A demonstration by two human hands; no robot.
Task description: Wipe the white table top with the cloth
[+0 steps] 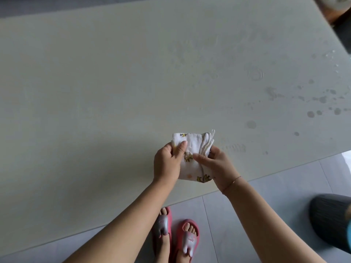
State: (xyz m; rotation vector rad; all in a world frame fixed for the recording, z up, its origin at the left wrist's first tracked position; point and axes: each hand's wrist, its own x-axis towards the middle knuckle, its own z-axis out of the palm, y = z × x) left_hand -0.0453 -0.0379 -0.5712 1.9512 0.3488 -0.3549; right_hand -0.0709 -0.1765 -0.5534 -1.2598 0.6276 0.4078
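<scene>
A folded white cloth (pixel 191 149) with small yellow prints is held above the near edge of the white table top (pixel 95 92). My left hand (pixel 168 164) grips its left side, thumb on top. My right hand (pixel 216 166) pinches its right side, where several folded layers fan out. Water drops and dried smears (pixel 321 103) mark the table's right part.
The table's near edge runs diagonally from lower left to right. Below it lie grey floor tiles and my feet in pink slippers (pixel 174 234). A dark ribbed round object (pixel 330 221) stands at the lower right. A brown object (pixel 334 8) sits at the far right corner.
</scene>
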